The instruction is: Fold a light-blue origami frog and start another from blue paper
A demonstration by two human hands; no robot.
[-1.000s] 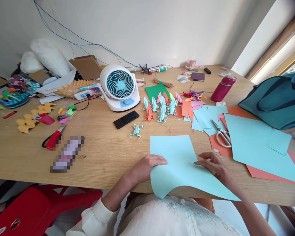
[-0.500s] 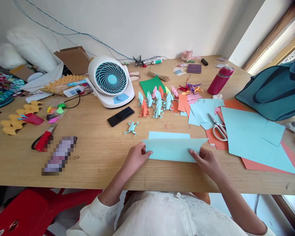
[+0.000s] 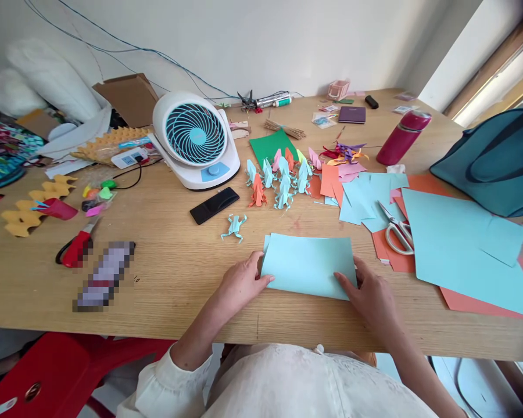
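Note:
A light blue sheet of paper (image 3: 308, 264), doubled over, lies near the table's front edge. My left hand (image 3: 244, 281) pinches its left side, thumb on top and fingers at the edge. At the right side my right hand (image 3: 368, 290) grips it likewise, its thumb pressed on the lower right corner. A strip of blue paper shows behind the sheet's upper left corner. Just beyond lies a small blue origami frog (image 3: 234, 226). Farther back stands a group of blue, orange, pink and yellow-green origami frogs (image 3: 283, 187).
To the right, white-handled scissors (image 3: 400, 237) lie beside large blue sheets (image 3: 447, 247) over orange paper. A fan (image 3: 196, 139), black phone (image 3: 215, 205) and green sheet (image 3: 268, 145) sit farther back. A magenta bottle (image 3: 403, 138) and teal bag (image 3: 497, 162) stand at right; red-handled cutter (image 3: 79, 244) at left.
The paper's upper flap, lifted and curled toward me before, now lies flatter with its edge farther back. Both hands stay at the sides, and the right one has shifted slightly lower.

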